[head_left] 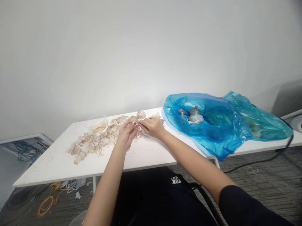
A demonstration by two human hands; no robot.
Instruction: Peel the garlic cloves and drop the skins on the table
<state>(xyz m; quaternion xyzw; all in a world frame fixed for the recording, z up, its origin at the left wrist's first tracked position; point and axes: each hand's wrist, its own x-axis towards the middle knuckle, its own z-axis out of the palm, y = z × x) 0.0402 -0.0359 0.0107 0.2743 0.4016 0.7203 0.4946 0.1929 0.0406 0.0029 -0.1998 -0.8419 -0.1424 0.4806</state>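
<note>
Garlic skins lie heaped across the middle of the white counter, a pale papery drift running from left of centre up toward the far edge. Both hands meet at the right end of that heap, near the centre of the frame. The left hand is curled, fingers bent inward over something small and pale that looks like a garlic clove; the piece itself is too hidden to make out clearly. The right hand comes in from the right, its fingers drawn together and pinched at the same spot, tips touching those of the left hand. Whether it grips the clove or only a scrap of skin, I cannot tell.

Just beyond the fingertips a whole garlic bulb sits on the counter near the far edge. To the right, a blue plastic bag lies open and crumpled on the counter, spilling over the near edge, with several garlic bulbs showing inside it. A second, greener plastic bag lies against it further right.

Below the counter, at lower left of the frame, yellow cable is coiled on the floor. A grey wall fills the upper half of the frame.
</note>
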